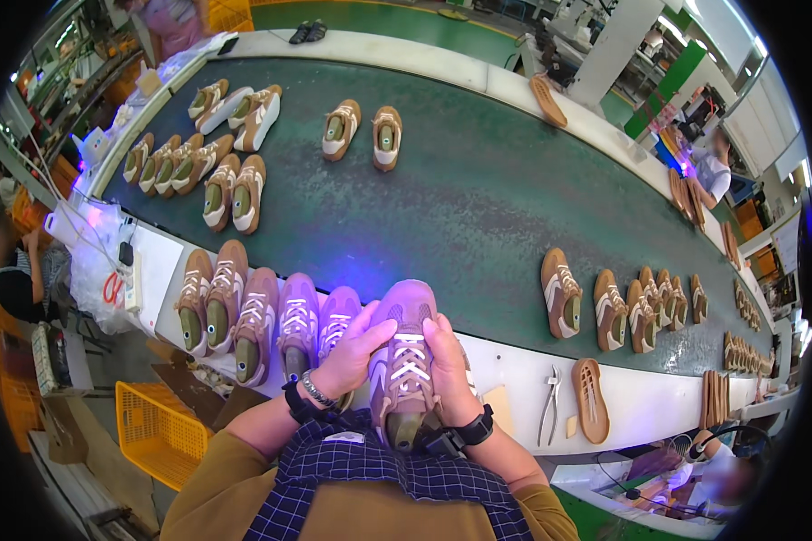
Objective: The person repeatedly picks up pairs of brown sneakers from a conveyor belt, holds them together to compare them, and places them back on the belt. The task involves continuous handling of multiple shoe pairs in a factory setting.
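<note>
Both my hands grip one brown sneaker [409, 365] with white laces, held toe away from me at the near edge of the bench. Around its left side wraps my left hand [356, 347], its thumb on the upper near the toe. My right hand [449, 370] clasps the opposite side, thumb likewise pressed on the upper. An olive-coloured last [407, 431] shows in the shoe's opening. Left of my hands, several similar sneakers [255, 316] stand in a row on the white ledge; the one closest [338, 316] is partly hidden by my left hand.
Beyond lies a green conveyor belt [424, 225] carrying groups of sneakers [561, 298]. To my right, pliers [550, 401] and a tan sole [591, 401] rest on the white ledge. A yellow crate [158, 433] sits low at left. Other people work around the line.
</note>
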